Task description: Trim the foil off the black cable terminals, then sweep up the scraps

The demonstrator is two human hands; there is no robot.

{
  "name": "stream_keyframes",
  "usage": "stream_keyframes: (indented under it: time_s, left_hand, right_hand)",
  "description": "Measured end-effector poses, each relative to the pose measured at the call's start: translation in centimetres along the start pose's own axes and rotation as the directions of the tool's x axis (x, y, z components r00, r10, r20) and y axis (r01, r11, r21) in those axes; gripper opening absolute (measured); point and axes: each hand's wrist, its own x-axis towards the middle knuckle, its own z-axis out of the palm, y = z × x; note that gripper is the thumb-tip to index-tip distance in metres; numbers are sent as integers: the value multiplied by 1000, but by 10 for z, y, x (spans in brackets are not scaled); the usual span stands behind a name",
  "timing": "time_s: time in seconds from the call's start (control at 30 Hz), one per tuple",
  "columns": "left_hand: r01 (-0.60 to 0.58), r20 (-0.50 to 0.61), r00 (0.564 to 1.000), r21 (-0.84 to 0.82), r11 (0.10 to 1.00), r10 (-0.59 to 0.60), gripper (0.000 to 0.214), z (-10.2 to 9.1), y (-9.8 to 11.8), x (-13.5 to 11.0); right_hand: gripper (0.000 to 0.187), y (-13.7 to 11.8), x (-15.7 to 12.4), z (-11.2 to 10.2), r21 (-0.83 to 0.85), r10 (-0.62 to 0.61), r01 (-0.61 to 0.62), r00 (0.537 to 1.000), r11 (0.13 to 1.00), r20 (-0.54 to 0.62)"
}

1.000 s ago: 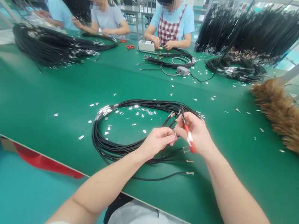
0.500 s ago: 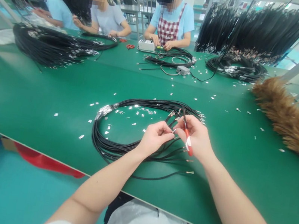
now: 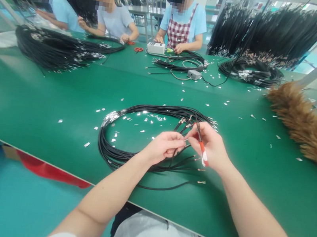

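Cables (image 3: 122,155) underneath, left grip (image 3: 166,146) nearly meets right grip (image 3: 213,146).

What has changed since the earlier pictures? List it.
The red-handled tool, gripped in the right hand, has shifted slightly right and toward the wearer. Across the table, the checked-apron co-worker's hand has moved left in the picture, toward the white box; the middle co-worker's hand, right. Unchanged: the left hand, at a cable end; the cable coil; the feather duster.
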Motion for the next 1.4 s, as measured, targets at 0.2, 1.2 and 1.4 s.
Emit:
stream_keyframes:
  time_s: [0.2,1.2,1.4]
  left_hand:
    - [-163,-175,971,13,987,162,21,-2,2,2]
    - [-234,-294,918,143,962,267,15,6,-7,0]
    - [-289,-357,881,112,951,309,18,6,-2,-1]
  right_hand:
    - [28,4,-5,-16,-533,102,-50,992,844,69]
    - [39,-7,-10,2,-752,209,-15,964,659,163]
    - [33,3,-16,-5,-674,207,-61,968,736,138]
